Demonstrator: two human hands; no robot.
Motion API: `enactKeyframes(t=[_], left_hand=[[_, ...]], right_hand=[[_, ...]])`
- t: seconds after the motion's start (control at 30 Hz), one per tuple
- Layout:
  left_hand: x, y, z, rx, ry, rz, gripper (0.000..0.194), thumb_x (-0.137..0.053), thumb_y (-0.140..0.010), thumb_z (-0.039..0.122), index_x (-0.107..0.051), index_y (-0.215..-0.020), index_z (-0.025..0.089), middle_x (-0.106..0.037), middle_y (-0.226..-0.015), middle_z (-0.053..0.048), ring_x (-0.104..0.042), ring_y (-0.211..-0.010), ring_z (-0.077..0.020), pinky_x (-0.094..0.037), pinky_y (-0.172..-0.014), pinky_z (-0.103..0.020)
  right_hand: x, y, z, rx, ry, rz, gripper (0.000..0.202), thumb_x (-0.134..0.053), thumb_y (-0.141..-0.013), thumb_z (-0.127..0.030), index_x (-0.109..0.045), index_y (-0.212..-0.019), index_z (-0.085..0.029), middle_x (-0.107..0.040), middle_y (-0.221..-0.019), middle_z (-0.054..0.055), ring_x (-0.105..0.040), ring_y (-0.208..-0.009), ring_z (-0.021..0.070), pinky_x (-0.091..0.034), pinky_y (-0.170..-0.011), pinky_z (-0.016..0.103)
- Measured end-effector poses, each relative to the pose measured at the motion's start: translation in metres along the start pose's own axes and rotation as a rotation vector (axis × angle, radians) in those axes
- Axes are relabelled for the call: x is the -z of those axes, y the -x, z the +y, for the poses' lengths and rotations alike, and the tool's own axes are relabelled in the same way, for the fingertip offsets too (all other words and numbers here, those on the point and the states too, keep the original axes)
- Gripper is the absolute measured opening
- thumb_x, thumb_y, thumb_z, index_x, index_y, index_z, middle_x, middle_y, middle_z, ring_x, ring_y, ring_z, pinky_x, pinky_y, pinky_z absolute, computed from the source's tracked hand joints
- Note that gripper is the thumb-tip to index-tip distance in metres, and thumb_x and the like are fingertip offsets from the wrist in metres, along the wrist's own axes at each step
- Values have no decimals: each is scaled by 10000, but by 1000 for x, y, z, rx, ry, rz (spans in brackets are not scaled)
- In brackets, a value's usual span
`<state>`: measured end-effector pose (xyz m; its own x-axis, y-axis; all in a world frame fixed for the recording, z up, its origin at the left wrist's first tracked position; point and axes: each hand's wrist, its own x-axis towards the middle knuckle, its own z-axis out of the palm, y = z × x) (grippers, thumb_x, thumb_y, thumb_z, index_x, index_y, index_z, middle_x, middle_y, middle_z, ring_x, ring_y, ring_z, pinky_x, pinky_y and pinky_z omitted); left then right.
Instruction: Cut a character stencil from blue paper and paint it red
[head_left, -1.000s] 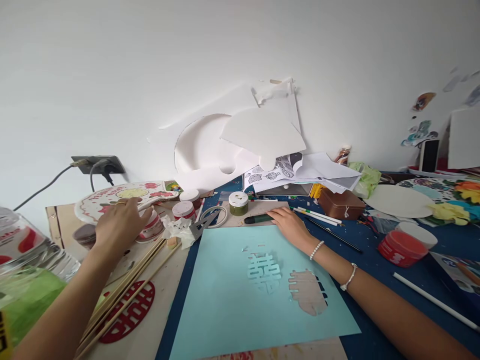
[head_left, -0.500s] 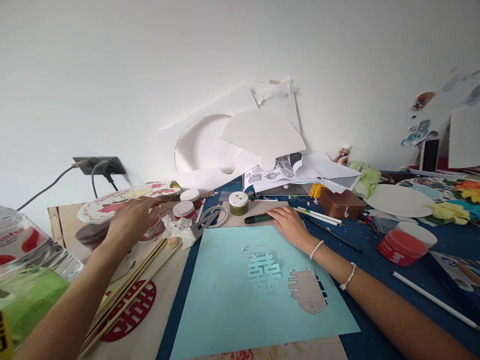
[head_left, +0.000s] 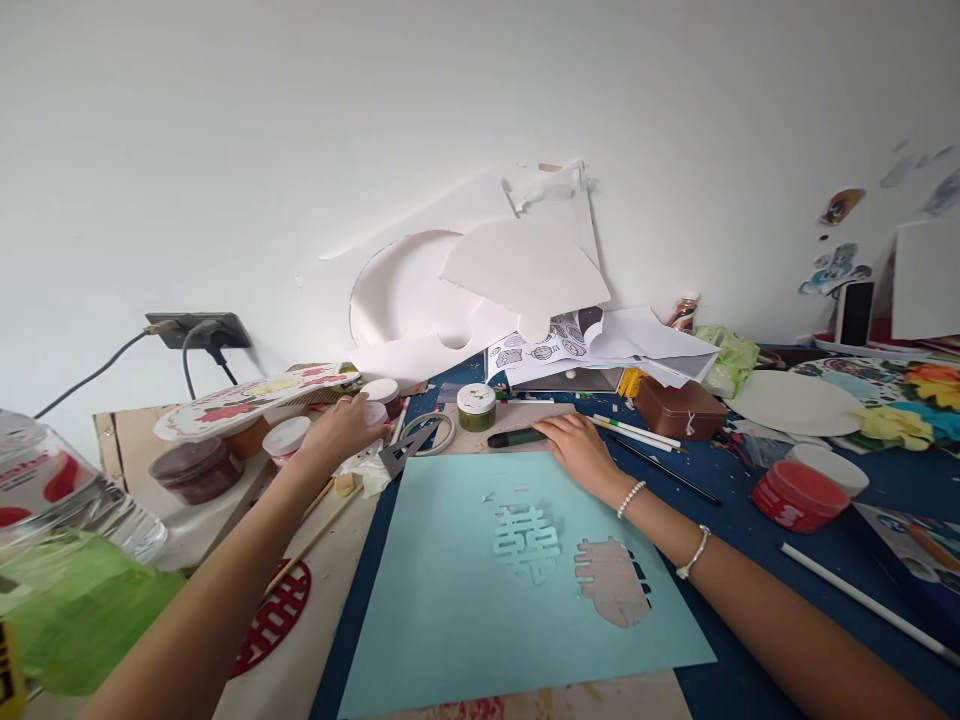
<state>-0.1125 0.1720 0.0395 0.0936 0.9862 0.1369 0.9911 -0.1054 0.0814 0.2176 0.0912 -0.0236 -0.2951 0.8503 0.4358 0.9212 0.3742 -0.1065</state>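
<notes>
My left hand (head_left: 343, 437) hovers over the left side, fingers reaching toward a white-lidded jar (head_left: 381, 393) and a pinkish jar that it partly covers. Below it lie crumpled white tissue (head_left: 373, 470) and thin wooden sticks (head_left: 322, 535). My right hand (head_left: 579, 447) rests at the top edge of a light blue paper sheet (head_left: 450, 600), fingers stretched out by the end of a dark green-handled tool (head_left: 517, 438). On the sheet sits a cut-out lattice character (head_left: 527, 545), beside a matching cut hole. A red cut-out (head_left: 281, 615) lies partly under my left forearm.
Grey scissors or a clip-like tool (head_left: 405, 450) lean by a tape roll (head_left: 442, 432). A green paint jar (head_left: 476, 408) stands behind the paper. To the right are brushes (head_left: 637, 432), a brown box (head_left: 679, 407) and a red jar (head_left: 799, 495). A water bottle (head_left: 67, 500) stands left.
My left hand has moved right, from the painted oval board and jars at far left toward the tissue and pinkish jar. My right hand has stayed in place.
</notes>
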Motion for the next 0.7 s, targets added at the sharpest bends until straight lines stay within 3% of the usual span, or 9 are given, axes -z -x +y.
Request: enactKeyframes(t=[0.23, 0.43, 0.57, 0.7], left_hand=[[5, 2, 7, 49, -24, 4, 267, -496, -872, 277, -487, -1105, 147, -510, -1089, -74, -547, -907, -194, -461, -750, -381], [25, 12, 14, 31, 21, 166, 569, -528, -759, 470, -423, -1177, 97, -541, -1021, -150, -517, -951, -298, -430, -723, -344], [35, 21, 27, 10, 56, 265, 610, -480, -733, 533, -425, -1184, 127, -537, -1025, -149, -522, -932, -311, -416, -694, -337], [38, 34, 45, -67, 120, 291, 588, -493, -705, 557, -459, -1149, 173, -549, -1037, -102, -535, -907, -281, -408, -658, -292]], right_hand=[[2, -1, 0, -34, 19, 10, 320, -427, -846, -142, -571, -1100, -274, -619, -1079, 10, -506, -987, 206, -255, -964, 458], [-3, -2, 6, -83, 44, 26, 365, -403, -835, -90, -554, -1131, -241, -614, -1089, 53, -509, -984, 233, -308, -917, 477], [0, -3, 7, -93, 35, 33, 357, -389, -840, -107, -537, -1161, -163, -599, -1102, 113, -502, -989, 263, -370, -861, 469], [14, -3, 0, 21, -28, -10, 360, -372, -867, -162, -491, -1206, -135, -578, -1144, 94, -470, -1072, 224, -402, -880, 383]])
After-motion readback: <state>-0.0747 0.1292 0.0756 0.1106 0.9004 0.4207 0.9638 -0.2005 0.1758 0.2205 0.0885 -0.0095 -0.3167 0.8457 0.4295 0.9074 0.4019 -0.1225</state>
